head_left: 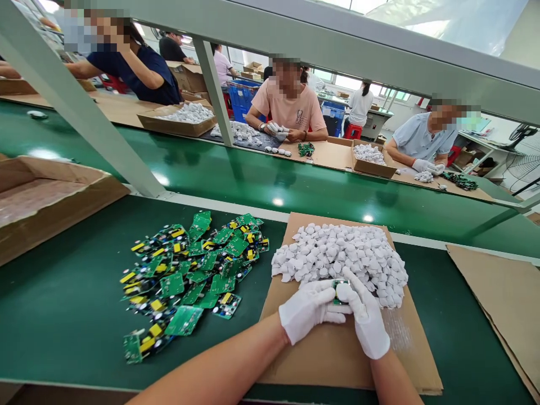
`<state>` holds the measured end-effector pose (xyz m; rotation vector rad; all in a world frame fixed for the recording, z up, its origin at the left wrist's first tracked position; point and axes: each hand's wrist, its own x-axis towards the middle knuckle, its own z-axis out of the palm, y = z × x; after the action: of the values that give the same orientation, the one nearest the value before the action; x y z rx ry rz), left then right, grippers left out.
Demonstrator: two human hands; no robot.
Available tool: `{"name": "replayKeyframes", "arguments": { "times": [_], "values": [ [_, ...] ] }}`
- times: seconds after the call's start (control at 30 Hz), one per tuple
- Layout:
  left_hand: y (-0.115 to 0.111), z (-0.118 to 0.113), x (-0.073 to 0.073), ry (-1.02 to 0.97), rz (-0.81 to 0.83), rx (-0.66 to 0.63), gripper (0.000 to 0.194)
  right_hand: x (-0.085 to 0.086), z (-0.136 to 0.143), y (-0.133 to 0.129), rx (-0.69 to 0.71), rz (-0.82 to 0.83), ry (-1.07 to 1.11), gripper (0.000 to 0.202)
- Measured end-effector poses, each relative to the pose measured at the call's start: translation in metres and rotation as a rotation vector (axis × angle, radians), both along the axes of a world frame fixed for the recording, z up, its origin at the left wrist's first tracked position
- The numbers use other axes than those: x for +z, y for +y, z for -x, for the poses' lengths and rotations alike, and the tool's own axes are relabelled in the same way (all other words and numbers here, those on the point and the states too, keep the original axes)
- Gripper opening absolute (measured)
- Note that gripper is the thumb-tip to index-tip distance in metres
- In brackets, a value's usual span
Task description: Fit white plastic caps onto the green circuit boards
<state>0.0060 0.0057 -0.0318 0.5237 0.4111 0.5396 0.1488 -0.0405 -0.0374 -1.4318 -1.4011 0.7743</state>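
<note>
In white gloves, both hands meet over a cardboard sheet [312, 357]. My left hand [310, 306] is closed around the edge of a small green circuit board [336, 301]. A small white piece [343, 292] lies over part of that board, and my right hand [367, 315] pinches it there with the fingers. Whether the piece is fixed to the board I cannot tell. Just beyond my hands is a heap of similar white pieces [337, 250]. Left of the cardboard, a loose pile of circuit boards [202, 264] with yellow and black components covers the green table.
An open cardboard box [63, 197] stands at the left, and a flat cardboard sheet [502, 304] lies at the right. A slanted metal post [93, 118] rises beyond the boards. Across the green conveyor belt [274, 188], several people sit with white pieces and boards.
</note>
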Motion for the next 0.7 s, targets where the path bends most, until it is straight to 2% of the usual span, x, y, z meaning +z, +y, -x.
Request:
{"name": "replayKeyframes", "arguments": {
  "times": [0.13,0.23,0.43,0.57,0.7],
  "values": [
    [-0.0021,0.0021,-0.0034,-0.059,0.012,-0.038,0.038,0.0038,0.0019,-0.0018,0.055,0.016,0.066,0.041],
    [-0.0057,0.0022,-0.0060,-0.078,0.018,-0.043,0.044,0.0013,0.0020,-0.0019,0.038,0.003,0.003,0.042],
    [-0.0067,0.0022,-0.0098,-0.014,0.026,0.007,0.036,-0.0027,-0.0024,-0.0022,0.076,-0.014,-0.125,0.039],
    [-0.0055,0.0020,-0.0092,-0.025,0.027,-0.026,0.032,0.0025,-0.0019,-0.0016,0.120,0.038,-0.006,0.040],
    [-0.0062,0.0013,-0.0085,-0.006,0.048,-0.029,0.038,0.0030,0.0012,-0.0013,0.134,0.086,0.120,0.045]
  ]
}}
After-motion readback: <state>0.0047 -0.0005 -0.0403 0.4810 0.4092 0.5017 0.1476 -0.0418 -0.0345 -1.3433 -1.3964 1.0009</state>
